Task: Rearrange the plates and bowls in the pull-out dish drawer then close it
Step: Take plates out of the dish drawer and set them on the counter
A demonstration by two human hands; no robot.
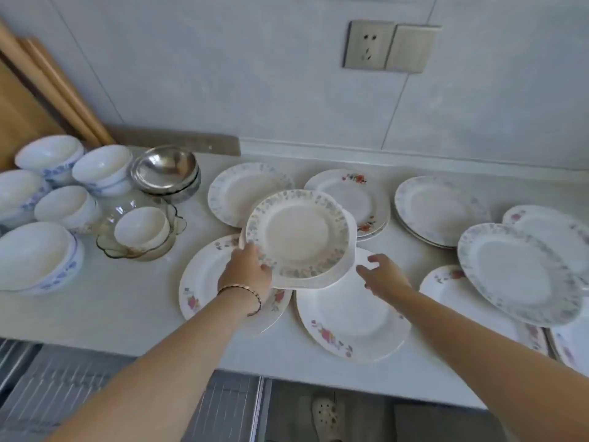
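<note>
Plates and bowls stand spread over the pale surface [134, 307], and the pull-out dish drawer [57, 387] shows open below its front edge, with a wire rack inside. In the head view, the left hand [247, 271] grips the near-left rim of a small stack of plates [301, 237], thumb on top and fingers under; the stack is lifted a little and tilts slightly, its face turned up toward the camera. The top plate is round and white with a pale blue-grey flower band on the rim. The right hand [384, 275] is open with fingers spread, just beside the right edge of the stack and not touching it, above a white plate with pink flowers [350, 317] that lies flat. More flat plates lie around: one with pink flowers under the left wrist [204, 282], others behind and to the right [439, 212]. White bowls with blue pattern [47, 154] stand in a group at the left, near steel bowls [165, 170] and a glass bowl [140, 231] that holds a small white bowl. A bracelet [242, 296] is on the left wrist.
</note>
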